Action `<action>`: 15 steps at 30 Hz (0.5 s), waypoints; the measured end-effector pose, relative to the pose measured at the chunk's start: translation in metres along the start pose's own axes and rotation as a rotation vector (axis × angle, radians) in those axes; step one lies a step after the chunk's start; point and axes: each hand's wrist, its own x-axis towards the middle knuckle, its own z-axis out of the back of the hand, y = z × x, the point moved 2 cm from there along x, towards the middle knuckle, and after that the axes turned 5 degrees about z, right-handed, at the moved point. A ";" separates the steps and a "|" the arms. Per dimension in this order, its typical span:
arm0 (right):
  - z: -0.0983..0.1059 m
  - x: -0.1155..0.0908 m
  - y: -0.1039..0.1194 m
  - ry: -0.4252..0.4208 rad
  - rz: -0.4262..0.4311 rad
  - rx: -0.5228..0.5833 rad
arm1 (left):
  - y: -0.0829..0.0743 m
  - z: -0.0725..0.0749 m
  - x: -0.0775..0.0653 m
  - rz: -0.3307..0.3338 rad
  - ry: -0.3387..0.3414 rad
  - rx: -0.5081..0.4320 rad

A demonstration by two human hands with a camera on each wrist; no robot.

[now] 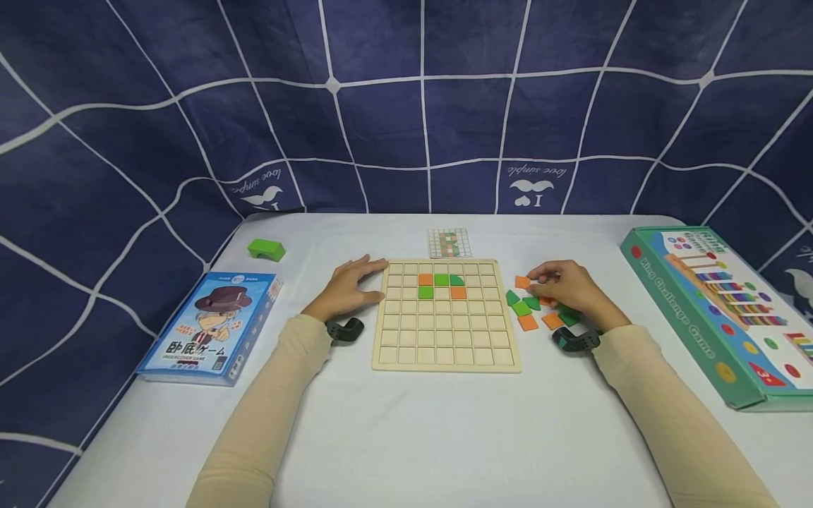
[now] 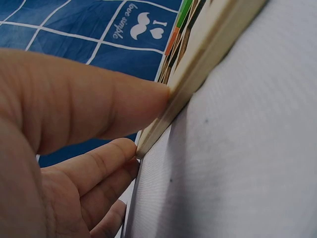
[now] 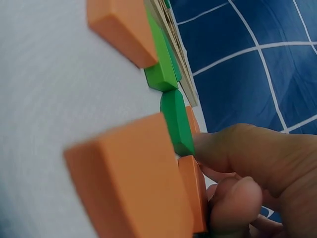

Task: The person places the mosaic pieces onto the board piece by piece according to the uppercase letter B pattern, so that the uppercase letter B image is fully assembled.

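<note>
A wooden grid board lies flat, with several orange and green tiles set in its upper rows. My left hand rests at the board's upper left, thumb and fingers spread. In the left wrist view its thumb touches the board's side edge. Right of the board, my right hand pinches an orange square tile at its right side. Under and around that hand are loose pieces: a light green tile, a dark green piece and another orange tile.
A small printed pattern card lies behind the board. At left are a blue game box and a green arch block. A large green game box stands at right. Dark blue cloth hangs behind the table.
</note>
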 end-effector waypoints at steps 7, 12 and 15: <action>0.000 0.000 0.001 -0.004 0.000 0.070 | 0.000 0.000 0.000 0.002 0.002 -0.004; 0.001 0.000 0.006 -0.015 -0.022 0.125 | 0.001 0.000 0.001 -0.004 -0.003 -0.004; 0.002 -0.001 0.009 -0.003 -0.053 0.171 | 0.002 0.000 0.001 -0.007 0.002 -0.004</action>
